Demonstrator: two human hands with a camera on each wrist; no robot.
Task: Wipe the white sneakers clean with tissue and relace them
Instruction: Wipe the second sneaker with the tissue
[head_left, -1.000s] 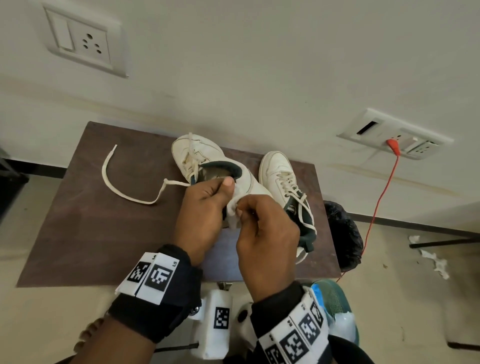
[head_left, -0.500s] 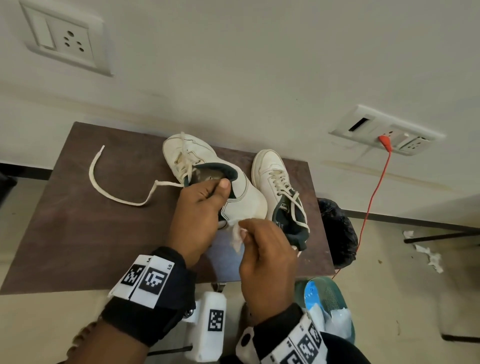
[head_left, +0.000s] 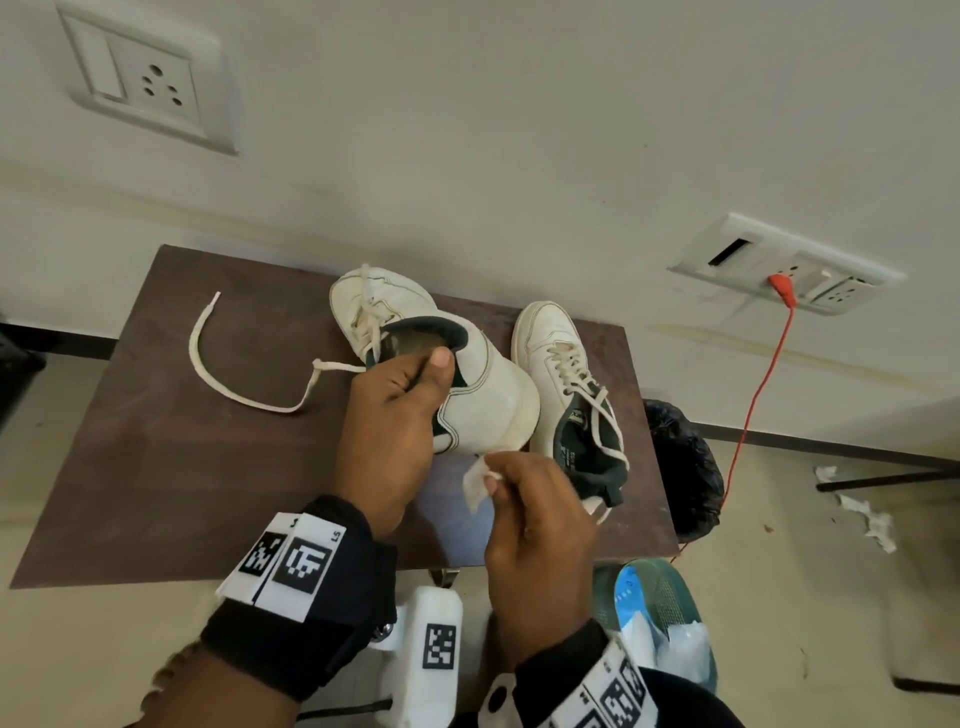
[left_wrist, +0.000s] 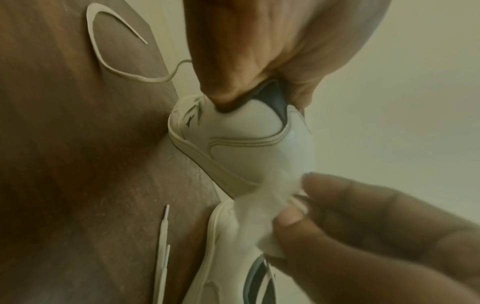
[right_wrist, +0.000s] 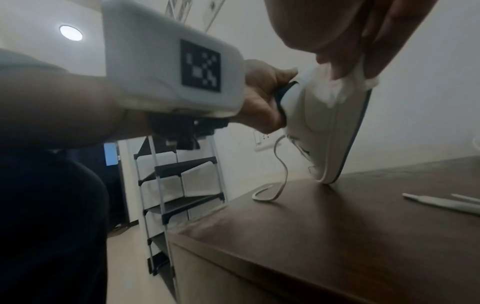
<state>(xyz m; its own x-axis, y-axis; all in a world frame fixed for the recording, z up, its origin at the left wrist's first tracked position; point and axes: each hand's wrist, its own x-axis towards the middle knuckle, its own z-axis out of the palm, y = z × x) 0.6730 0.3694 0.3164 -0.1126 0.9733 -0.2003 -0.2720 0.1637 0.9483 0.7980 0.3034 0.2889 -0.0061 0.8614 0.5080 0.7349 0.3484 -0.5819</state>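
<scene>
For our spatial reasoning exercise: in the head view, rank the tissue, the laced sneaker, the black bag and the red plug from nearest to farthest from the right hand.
1. tissue, pinched in right hand
2. laced sneaker, just beyond
3. black bag, right of the table
4. red plug, on the wall

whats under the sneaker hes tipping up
Only its toe touches the brown table; the raised sneaker has bare tabletop below its heel. The sole's face is turned away, unseen.

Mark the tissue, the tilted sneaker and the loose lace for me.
tissue (head_left: 475, 483), head view, on the white flap sticking out of the right hand's pinch.
tilted sneaker (head_left: 493, 402), head view, on its white heel side panel.
loose lace (head_left: 200, 358), head view, on the curved stretch lying on the table.
</scene>
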